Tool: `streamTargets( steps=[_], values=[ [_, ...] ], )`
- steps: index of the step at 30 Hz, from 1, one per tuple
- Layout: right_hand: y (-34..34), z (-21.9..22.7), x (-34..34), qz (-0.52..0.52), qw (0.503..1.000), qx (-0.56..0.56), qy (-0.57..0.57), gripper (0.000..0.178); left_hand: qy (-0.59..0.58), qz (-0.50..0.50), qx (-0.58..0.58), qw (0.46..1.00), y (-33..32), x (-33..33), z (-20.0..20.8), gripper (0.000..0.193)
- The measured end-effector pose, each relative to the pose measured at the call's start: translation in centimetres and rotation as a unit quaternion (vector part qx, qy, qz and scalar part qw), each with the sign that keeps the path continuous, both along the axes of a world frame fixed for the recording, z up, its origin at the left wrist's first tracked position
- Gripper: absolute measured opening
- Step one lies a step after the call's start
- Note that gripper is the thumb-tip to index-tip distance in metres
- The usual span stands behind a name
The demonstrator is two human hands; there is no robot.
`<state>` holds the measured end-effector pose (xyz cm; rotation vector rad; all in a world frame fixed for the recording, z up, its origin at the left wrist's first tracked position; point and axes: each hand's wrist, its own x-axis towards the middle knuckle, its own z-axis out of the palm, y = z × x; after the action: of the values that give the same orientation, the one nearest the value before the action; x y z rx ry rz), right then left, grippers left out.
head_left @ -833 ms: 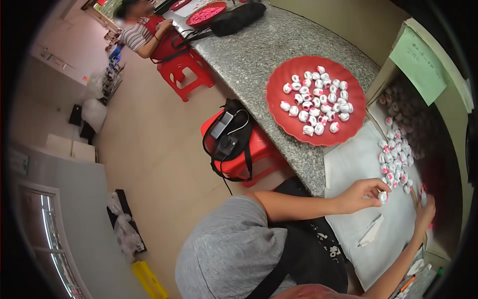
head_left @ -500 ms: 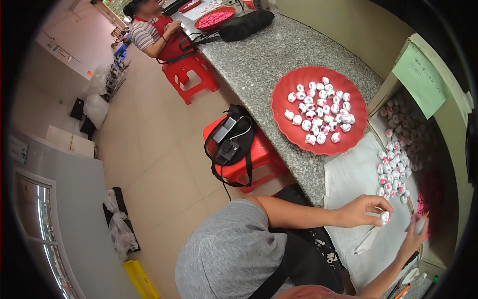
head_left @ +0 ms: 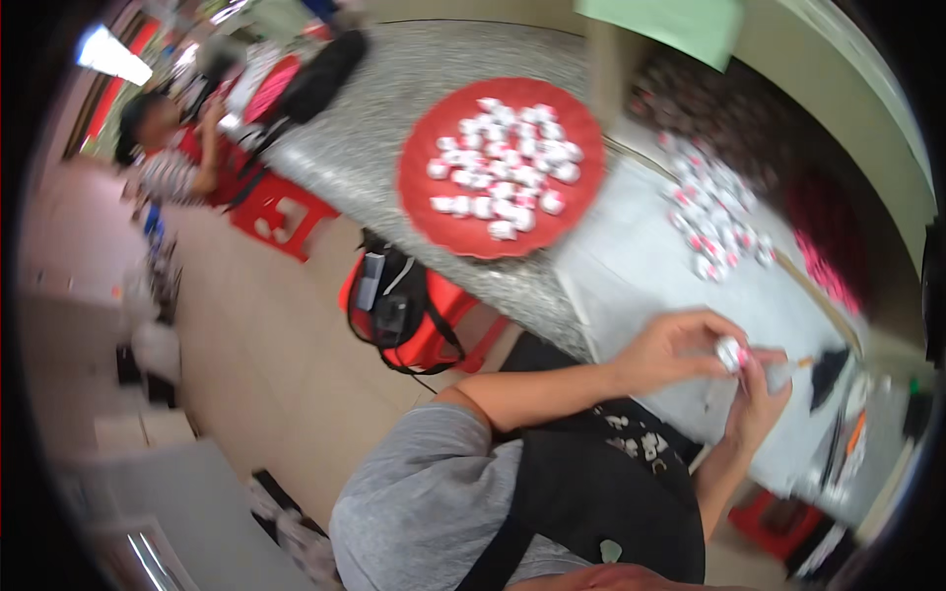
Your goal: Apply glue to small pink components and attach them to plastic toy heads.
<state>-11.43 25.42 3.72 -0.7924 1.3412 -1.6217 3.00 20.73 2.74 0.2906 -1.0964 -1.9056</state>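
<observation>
My left hand (head_left: pixel 680 347) pinches a small rounded white piece with a pink patch (head_left: pixel 730 354) between thumb and fingertips, above the pale work sheet (head_left: pixel 631 266). My right hand (head_left: pixel 759 399) is closed close against the piece's right side. A thin tool with an orange end (head_left: pixel 805 362) sticks out past its fingers; blur hides most of the tool. Beyond my hands lies a loose heap of similar white-and-pink pieces (head_left: pixel 714 212). More of them sit in a red scalloped dish (head_left: pixel 424 212) on the speckled stone counter, farther left.
Brown round pieces (head_left: pixel 705 108) and bright pink bits (head_left: pixel 826 268) fill the shelf space behind the heap. Pens and tools (head_left: pixel 852 443) lie at the right. A red stool (head_left: pixel 434 345) holds a black bag with devices. A person (head_left: pixel 177 167) sits at the far left.
My right hand has come in from the right to meet the piece in my left hand. The whole view has swung, shifting the dish and heap toward the upper left.
</observation>
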Motion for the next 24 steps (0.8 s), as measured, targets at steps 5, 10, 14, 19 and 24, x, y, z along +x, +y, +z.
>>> streamTargets(
  steps=[5, 10, 14, 19, 24],
  values=[
    [1.0, 1.5, -0.4, 0.052, 0.998, -0.013, -0.040, 0.009, -0.111, 0.070, -0.042, 0.990, -0.7, 0.1, -0.3, 0.031],
    [1.0, 1.8, 0.5, 0.067, 0.997, -0.001, -0.040, 0.009, -0.175, 0.093, -0.151, 0.968, -0.7, -0.5, -0.5, 0.031],
    [0.9, 0.9, 0.3, 0.073, 0.996, 0.001, -0.049, 0.009, -0.232, 0.123, -0.230, 0.937, -0.4, -0.8, -0.4, 0.031],
    [0.8, 0.3, 0.2, 0.062, 0.997, -0.005, -0.045, 0.009, -0.219, 0.145, -0.220, 0.939, -0.2, -1.2, -0.3, 0.025],
    [0.9, 0.1, 0.7, 0.049, 0.998, -0.011, -0.034, 0.014, -0.122, 0.057, -0.079, 0.988, -0.1, -0.9, 0.1, 0.027]
  ],
)
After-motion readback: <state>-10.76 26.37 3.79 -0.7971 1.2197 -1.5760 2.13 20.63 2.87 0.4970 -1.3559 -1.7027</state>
